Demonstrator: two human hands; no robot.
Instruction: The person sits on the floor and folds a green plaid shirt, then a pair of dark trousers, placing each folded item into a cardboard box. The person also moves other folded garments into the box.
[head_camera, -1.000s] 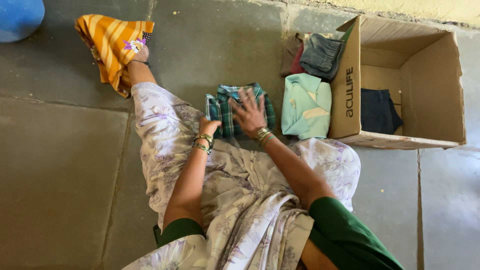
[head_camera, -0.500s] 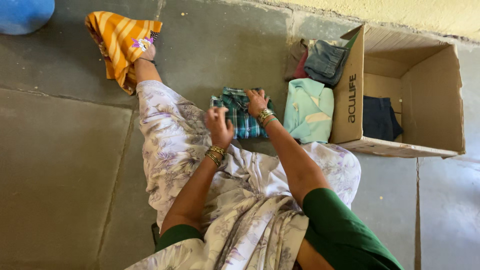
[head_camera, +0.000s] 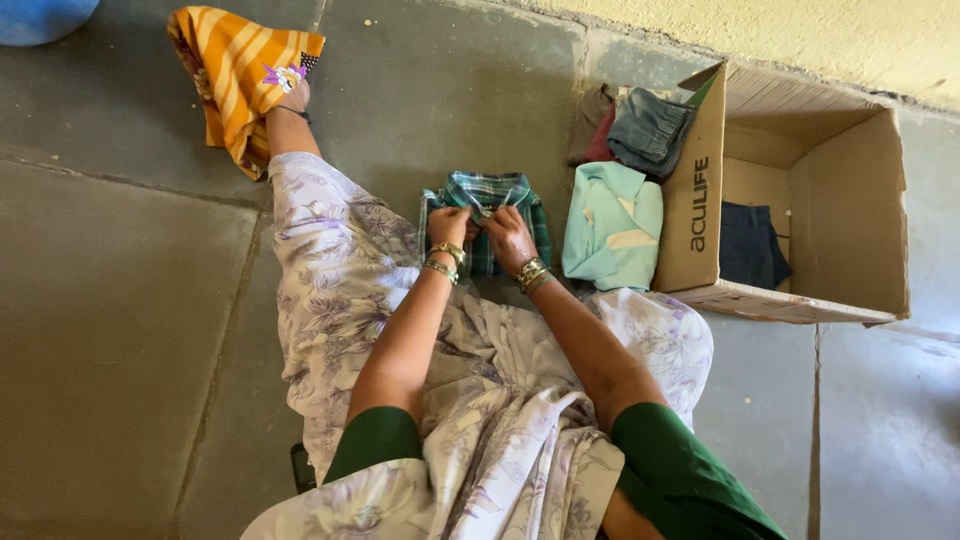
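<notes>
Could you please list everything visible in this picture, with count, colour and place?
plaid shirt: one, green and blue, folded on the floor under both hands
pale shirt: one, mint green, folded, right of the plaid shirt
clothes pile: several, grey, red and brown, beside the box flap
cardboard box: one, brown, on its side at right
dark garment: one, navy, inside the box
striped cloth: one, orange and yellow, upper left by the foot
blue object: one, top left corner, partly cut off
floor: grey concrete slabs
left hand: on the plaid shirt, bangles at wrist
right hand: on the plaid shirt, bangles at wrist
</notes>
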